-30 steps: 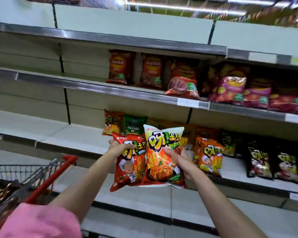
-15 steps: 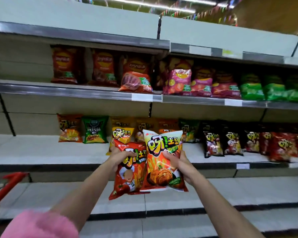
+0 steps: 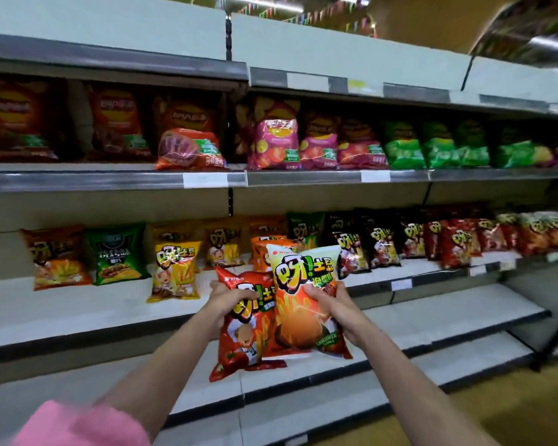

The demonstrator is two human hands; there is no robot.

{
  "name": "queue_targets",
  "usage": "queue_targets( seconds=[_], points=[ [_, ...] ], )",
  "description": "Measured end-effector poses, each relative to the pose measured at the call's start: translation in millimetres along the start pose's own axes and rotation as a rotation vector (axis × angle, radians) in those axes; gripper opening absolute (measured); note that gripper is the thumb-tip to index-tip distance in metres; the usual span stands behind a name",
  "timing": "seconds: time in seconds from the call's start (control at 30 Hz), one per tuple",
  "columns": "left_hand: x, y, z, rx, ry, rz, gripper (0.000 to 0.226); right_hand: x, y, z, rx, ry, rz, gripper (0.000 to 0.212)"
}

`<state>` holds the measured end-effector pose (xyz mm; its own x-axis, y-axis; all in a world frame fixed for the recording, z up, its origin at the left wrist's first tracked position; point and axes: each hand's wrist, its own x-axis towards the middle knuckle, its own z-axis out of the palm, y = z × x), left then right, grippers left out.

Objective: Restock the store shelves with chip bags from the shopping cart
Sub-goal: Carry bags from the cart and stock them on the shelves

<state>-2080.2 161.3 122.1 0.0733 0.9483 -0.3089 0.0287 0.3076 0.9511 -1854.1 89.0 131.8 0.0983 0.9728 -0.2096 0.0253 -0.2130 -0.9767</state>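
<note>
Head view of a person facing store shelving with 2 chip bags held out in front of the body. The left hand (image 3: pixel 227 304) grips a red chip bag (image 3: pixel 242 342) near its upper left edge, fingers curled over the front of the pack. The right hand (image 3: pixel 331 309) grips an orange and cream chip bag (image 3: pixel 300 304) on its right side, thumb and fingers pinching the foil. The orange and cream bag overlaps the right part of the red bag, so the 2 packs touch; both hang upright, in the air in front of the middle shelf (image 3: pixel 78 310) and above the lower shelf (image 3: pixel 416 320), and rest on neither. A pink sleeve (image 3: pixel 78 426) shows at the lower left corner.

The middle shelf carries a row of standing snack bags: an orange bag (image 3: pixel 57 259) at far left, a green bag (image 3: pixel 116 252) just beside it, a yellow bag (image 3: pixel 174 272) set further forward, then dark bags (image 3: pixel 380 246) and red bags (image 3: pixel 455 243) toward the right. The upper shelf (image 3: pixel 110 181) carries larger bags: dark red bags (image 3: pixel 20 123) at left, a pink bag (image 3: pixel 277 143) near the centre, and bright green bags (image 3: pixel 432 149) to the right. White price labels (image 3: pixel 205 180) sit on the metal shelf edges. The far right of the scene is blurred.
</note>
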Motion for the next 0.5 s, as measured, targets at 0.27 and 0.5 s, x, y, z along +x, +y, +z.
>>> queue_targets(
  seconds=[0.27,0.5],
  points=[
    [1.8,-6.2,70.5,0.022,-0.086,0.036,0.082,-16.4,14.7,-43.9,-0.005,0.118,-0.006,0.1],
    [26.9,-31.0,116.1,0.089,-0.15,0.023,0.092,-27.1,41.5,-76.2,0.054,0.21,0.05,0.09]
  ],
)
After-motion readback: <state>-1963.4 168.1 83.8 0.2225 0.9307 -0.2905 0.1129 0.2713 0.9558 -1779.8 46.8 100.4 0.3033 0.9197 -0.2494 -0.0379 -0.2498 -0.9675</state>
